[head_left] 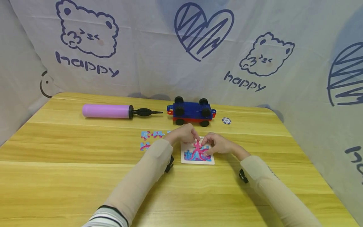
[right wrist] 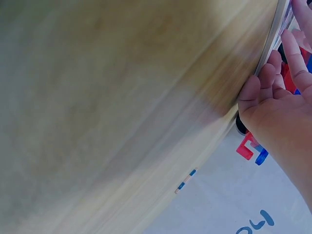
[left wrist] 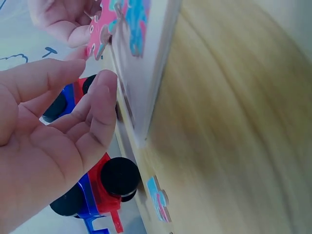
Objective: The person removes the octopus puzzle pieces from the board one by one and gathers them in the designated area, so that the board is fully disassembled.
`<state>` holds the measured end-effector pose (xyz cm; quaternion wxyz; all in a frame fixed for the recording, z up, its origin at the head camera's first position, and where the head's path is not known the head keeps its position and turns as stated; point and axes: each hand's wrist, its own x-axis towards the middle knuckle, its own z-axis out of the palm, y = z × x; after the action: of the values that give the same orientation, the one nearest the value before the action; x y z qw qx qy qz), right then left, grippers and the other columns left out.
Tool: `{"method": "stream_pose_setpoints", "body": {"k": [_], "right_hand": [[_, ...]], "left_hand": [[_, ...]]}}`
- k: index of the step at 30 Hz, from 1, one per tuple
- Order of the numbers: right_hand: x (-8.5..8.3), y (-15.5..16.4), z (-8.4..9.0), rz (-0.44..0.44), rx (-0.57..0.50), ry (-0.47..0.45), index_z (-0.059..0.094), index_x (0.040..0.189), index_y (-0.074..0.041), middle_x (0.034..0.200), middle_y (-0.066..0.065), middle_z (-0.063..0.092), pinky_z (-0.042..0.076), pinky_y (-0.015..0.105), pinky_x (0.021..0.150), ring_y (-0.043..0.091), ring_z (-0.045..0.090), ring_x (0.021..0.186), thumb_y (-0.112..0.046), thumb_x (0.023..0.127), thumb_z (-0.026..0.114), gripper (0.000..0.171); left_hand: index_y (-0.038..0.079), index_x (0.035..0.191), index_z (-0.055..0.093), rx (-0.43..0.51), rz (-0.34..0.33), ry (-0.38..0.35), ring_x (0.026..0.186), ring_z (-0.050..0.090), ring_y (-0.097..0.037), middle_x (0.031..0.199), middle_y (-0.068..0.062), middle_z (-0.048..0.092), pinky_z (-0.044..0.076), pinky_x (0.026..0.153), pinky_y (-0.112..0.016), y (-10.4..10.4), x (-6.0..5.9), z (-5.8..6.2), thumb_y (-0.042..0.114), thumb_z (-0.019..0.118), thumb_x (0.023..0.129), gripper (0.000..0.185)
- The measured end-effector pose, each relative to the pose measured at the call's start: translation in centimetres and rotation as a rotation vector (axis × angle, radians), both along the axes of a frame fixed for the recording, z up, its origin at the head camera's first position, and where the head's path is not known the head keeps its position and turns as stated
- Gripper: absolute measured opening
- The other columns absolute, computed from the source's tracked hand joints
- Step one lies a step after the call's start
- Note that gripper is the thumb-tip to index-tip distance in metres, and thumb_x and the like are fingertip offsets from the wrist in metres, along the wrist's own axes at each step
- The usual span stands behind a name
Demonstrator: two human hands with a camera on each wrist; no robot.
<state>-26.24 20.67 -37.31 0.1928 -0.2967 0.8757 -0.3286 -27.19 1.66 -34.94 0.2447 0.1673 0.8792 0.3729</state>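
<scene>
A square jigsaw puzzle board (head_left: 197,162) with a pale frame lies on the table, its lower part filled with a pink octopus on blue. My left hand (head_left: 185,134) reaches over its top edge and pinches a pink puzzle piece (left wrist: 96,36) with an eye on it. In the left wrist view that piece stands out from the board's face. My right hand (head_left: 219,143) is at the board's right side, fingertips beside the pink piece and thumb over the picture. Its lower fingers (right wrist: 265,78) lie along the board's edge in the right wrist view.
Several loose puzzle pieces (head_left: 145,135) lie left of the board. Behind it is a blue and red toy car (head_left: 194,110), wheels upward. A purple hand pump (head_left: 107,111) lies at the back left, and a round chip (head_left: 226,120) at the back right. A printed cloth (head_left: 150,63) hangs behind.
</scene>
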Motion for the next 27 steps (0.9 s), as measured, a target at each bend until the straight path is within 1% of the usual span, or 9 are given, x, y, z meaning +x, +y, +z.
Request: {"method": "stream_pose_setpoints", "body": {"k": [3, 6, 9, 12, 18, 23, 27], "right_hand": [[-0.01, 0.03, -0.05, 0.0, -0.001, 0.003, 0.059, 0.09, -0.002, 0.083, 0.007, 0.047, 0.033, 0.027, 0.064, 0.02, 0.039, 0.074, -0.011, 0.072, 0.074, 0.025], [-0.02, 0.08, -0.11, 0.002, 0.001, 0.007, 0.059, 0.09, -0.002, 0.082, 0.006, 0.046, 0.033, 0.027, 0.064, 0.02, 0.039, 0.074, -0.011, 0.072, 0.074, 0.025], [-0.02, 0.07, -0.1, 0.004, 0.008, 0.014, 0.059, 0.09, -0.002, 0.082, 0.006, 0.046, 0.033, 0.028, 0.065, 0.02, 0.039, 0.075, -0.012, 0.072, 0.074, 0.025], [-0.01, 0.05, -0.05, 0.007, 0.01, 0.018, 0.059, 0.09, -0.002, 0.083, 0.006, 0.047, 0.032, 0.028, 0.066, 0.021, 0.039, 0.076, -0.012, 0.072, 0.074, 0.025], [0.02, 0.02, 0.03, 0.014, 0.013, 0.027, 0.059, 0.089, -0.002, 0.083, 0.006, 0.047, 0.033, 0.028, 0.066, 0.02, 0.039, 0.076, -0.011, 0.072, 0.074, 0.025], [0.02, 0.01, 0.01, 0.015, 0.016, 0.026, 0.059, 0.089, -0.002, 0.083, 0.006, 0.047, 0.033, 0.028, 0.066, 0.02, 0.039, 0.076, -0.011, 0.072, 0.074, 0.025], [0.0, -0.01, -0.02, 0.014, 0.014, 0.022, 0.059, 0.09, -0.002, 0.083, 0.006, 0.047, 0.033, 0.028, 0.066, 0.02, 0.039, 0.076, -0.011, 0.072, 0.074, 0.025]], "left_hand": [[0.003, 0.089, 0.069, 0.038, -0.012, -0.003, 0.058, 0.047, -0.013, 0.078, -0.005, 0.06, 0.042, 0.05, -0.021, -0.04, 0.02, 0.06, -0.011, 0.055, 0.076, 0.024], [0.002, 0.091, 0.068, 0.071, -0.029, -0.031, 0.062, 0.052, -0.013, 0.084, -0.007, 0.063, 0.046, 0.055, -0.023, -0.18, 0.01, 0.02, -0.01, 0.058, 0.075, 0.022], [0.003, 0.093, 0.067, 0.088, -0.034, -0.062, 0.06, 0.053, -0.013, 0.082, -0.008, 0.064, 0.047, 0.057, -0.024, -0.34, 0.04, 0.02, -0.008, 0.061, 0.075, 0.022], [0.003, 0.094, 0.067, 0.095, -0.034, -0.078, 0.059, 0.053, -0.014, 0.079, -0.007, 0.064, 0.048, 0.058, -0.024, -0.47, 0.1, 0.02, -0.008, 0.063, 0.075, 0.023], [0.003, 0.093, 0.067, 0.118, -0.021, -0.073, 0.057, 0.054, -0.015, 0.077, -0.009, 0.064, 0.048, 0.057, -0.024, -0.49, 0.13, -0.2, -0.008, 0.065, 0.073, 0.023], [0.001, 0.091, 0.067, 0.128, -0.015, -0.056, 0.056, 0.056, -0.015, 0.07, -0.01, 0.064, 0.048, 0.056, -0.023, -0.37, 0.25, -0.22, -0.008, 0.062, 0.075, 0.019], [0.001, 0.09, 0.067, 0.129, -0.006, -0.039, 0.055, 0.057, -0.014, 0.065, -0.007, 0.062, 0.048, 0.055, -0.023, -0.26, 0.31, -0.24, -0.009, 0.061, 0.076, 0.018]]}}
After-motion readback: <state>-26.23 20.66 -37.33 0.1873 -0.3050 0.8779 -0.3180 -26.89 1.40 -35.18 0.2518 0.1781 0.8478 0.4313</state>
